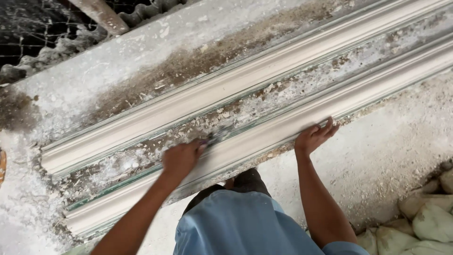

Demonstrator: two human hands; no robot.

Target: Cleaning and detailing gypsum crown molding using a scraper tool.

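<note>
Left hand: the left hand (181,158) is closed in a fist on a small dark-handled scraping tool (214,137); the tool is blurred, so its blade shape cannot be told, but its tip lies in the channel between the two mouldings, near the bench's front edge.
Right hand: the right hand (314,137) rests open and flat, fingers spread, on the near moulding (264,137), gripping nothing, with the fingertips over its top and the palm toward the front edge.
Doing the step well: as a judgement, short strokes along the channel rather than across it, with the blade kept low, would lift crumbs without nicking the cast edge; the flat right hand should press down, not push sideways.
Near moulding: a long off-white plaster cornice strip, smooth and curved in profile, running slantwise from the lower left toward the upper right corner.
Far moulding: the far moulding (188,106) is a matching pale strip, parallel to the near one and apart from it.
Channel: the channel (283,92) is rough, littered with white flakes and brown grit.
Bench: the bench (94,80) is a dusty grey slab, stained brown along the back.
Back edge: wire mesh (28,28) and a rusty bar (101,16) lie beyond it.
Floor: pale sacks (424,222) sit at the lower right, well apart from the hands.
Clothing: a blue shirt (236,226).
</note>
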